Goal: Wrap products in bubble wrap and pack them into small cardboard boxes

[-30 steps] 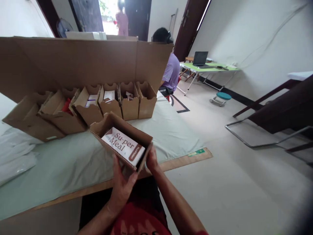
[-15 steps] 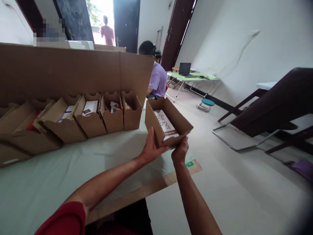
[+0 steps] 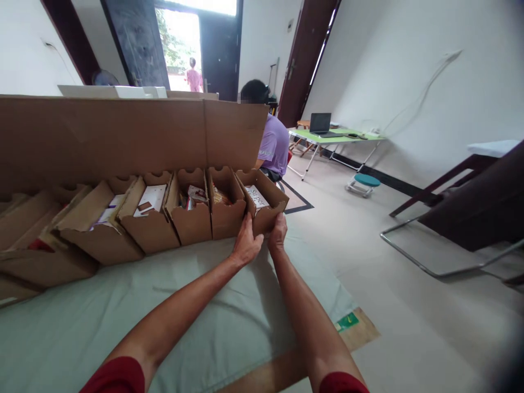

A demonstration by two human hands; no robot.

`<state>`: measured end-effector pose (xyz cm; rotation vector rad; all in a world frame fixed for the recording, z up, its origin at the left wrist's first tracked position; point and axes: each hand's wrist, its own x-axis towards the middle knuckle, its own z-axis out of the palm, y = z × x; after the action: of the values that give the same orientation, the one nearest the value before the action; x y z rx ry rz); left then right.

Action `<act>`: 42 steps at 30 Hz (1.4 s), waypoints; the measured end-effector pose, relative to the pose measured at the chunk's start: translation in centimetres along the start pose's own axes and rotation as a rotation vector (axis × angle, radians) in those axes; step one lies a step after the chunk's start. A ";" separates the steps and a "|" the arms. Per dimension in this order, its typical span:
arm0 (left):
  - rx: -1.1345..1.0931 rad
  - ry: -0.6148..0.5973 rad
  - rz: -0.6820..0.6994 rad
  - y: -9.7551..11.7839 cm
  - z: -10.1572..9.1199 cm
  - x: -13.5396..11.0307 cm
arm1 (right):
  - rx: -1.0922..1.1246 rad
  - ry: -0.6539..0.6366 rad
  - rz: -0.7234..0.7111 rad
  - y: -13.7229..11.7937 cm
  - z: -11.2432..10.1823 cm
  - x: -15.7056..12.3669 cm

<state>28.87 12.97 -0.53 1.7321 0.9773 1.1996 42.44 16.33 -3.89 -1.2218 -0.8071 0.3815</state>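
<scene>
Both my hands grip a small open cardboard box (image 3: 266,210) that stands at the right end of a row of like boxes (image 3: 180,215) on the pale green table cover (image 3: 196,322). My left hand (image 3: 246,244) holds its near left corner, my right hand (image 3: 278,232) its near front wall. Inside the box lies a white and brown "Su-per Meal" packet (image 3: 256,196). The boxes beside it hold packets and cards too.
A tall cardboard sheet (image 3: 123,134) stands behind the row. A person in a purple shirt (image 3: 272,143) sits beyond it. A green folding table with a laptop (image 3: 321,124), a teal stool (image 3: 364,183) and dark furniture (image 3: 475,202) are at the right. Another person (image 3: 191,76) stands in the doorway.
The box was lifted from near my body, carried right and forward, and now stands at the right end of the row. Both hands stayed on it.
</scene>
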 end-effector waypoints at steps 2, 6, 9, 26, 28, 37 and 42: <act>-0.006 0.022 -0.017 -0.2 0.1 0.4 | -0.035 0.045 0.006 0.2 0.6 -0.3; 0.006 0.070 -0.039 0.4 0.2 0.7 | -0.068 0.097 -0.010 0.0 1.3 -1.5; 0.037 0.061 -0.028 0.9 0.2 -0.5 | -0.078 0.120 -0.026 0.0 1.7 -2.0; 0.264 -0.356 -0.250 4.4 -15.0 -21.1 | -0.431 -0.296 -0.647 -12.8 2.7 -4.2; 0.286 -0.423 -0.348 5.0 -16.2 -23.3 | -0.700 -0.536 -0.694 -15.5 5.5 -5.1; 0.294 -0.482 -0.404 6.9 -19.8 -28.0 | -1.264 -0.844 -0.627 -20.7 8.4 -5.6; 0.224 -0.319 -0.393 6.1 -21.4 -30.2 | -1.032 -0.825 -0.796 -24.7 -0.6 -11.2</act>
<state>1.68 -12.88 -0.26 1.7274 1.2156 0.5609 31.54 0.46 15.25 -1.5192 -2.2883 -0.2857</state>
